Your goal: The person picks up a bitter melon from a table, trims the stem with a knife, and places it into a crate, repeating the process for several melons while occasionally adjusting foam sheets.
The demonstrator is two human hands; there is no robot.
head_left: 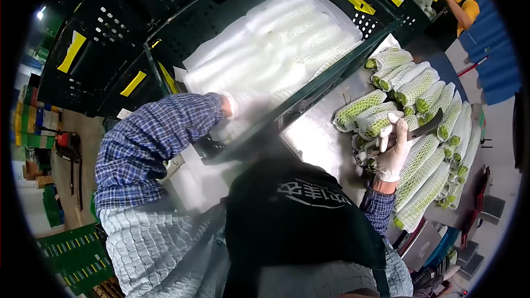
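My left hand [238,106], in a white glove, reaches into a dark green crate [287,99]. Blur and glare hide its fingers beside a layer of long pieces under white wrapping [270,38]. On the right, my gloved right hand [393,157] is closed around a knife [426,127], its dark curved blade pointing up and right. Under and around that hand lie several long green vegetables [425,168] in white foam net sleeves, piled on the table. Their exact kind is hard to make out.
More dark crates with yellow clips [72,52] stand at the left. A bright metal surface [317,132] lies between the crate and the pile. At the upper right another person in a yellow top [468,8] handles something pale. A red pallet jack [67,146] stands far left.
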